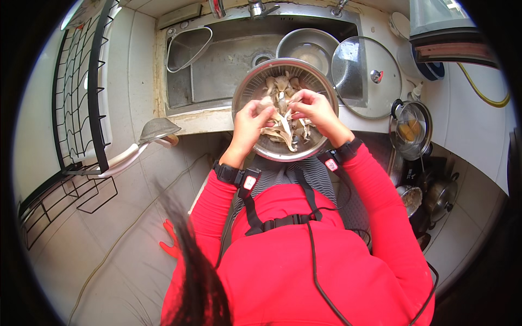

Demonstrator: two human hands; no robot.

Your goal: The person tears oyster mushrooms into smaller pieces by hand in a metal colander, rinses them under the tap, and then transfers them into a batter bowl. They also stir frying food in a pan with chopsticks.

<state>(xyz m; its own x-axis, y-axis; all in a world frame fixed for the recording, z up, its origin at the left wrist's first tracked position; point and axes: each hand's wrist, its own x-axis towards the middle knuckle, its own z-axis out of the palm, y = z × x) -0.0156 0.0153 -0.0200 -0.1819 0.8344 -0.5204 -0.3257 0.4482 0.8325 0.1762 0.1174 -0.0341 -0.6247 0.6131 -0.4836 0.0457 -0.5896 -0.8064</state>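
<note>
A stainless steel colander (248,87) rests at my lap, against the front edge of the sink counter. Inside it lies a heap of torn oyster mushrooms (281,83), pale grey and white. Over the heap, my left hand (255,118) grips a mushroom piece between thumb and fingers. Close on its right, my right hand (314,110) pinches a pale strip of mushroom (287,122) with thumb and forefinger. Both hands are inside the colander's rim. Fingers hide parts of the pieces, so I cannot tell whether the two hands share one piece.
Behind the colander is a steel sink (228,77) with a metal basin (306,47) holding some water. A glass lid (355,93) leans at its right. Further right stands a pot with a strainer (412,130). A wire rack (77,93) and a mesh sieve (159,129) are at left.
</note>
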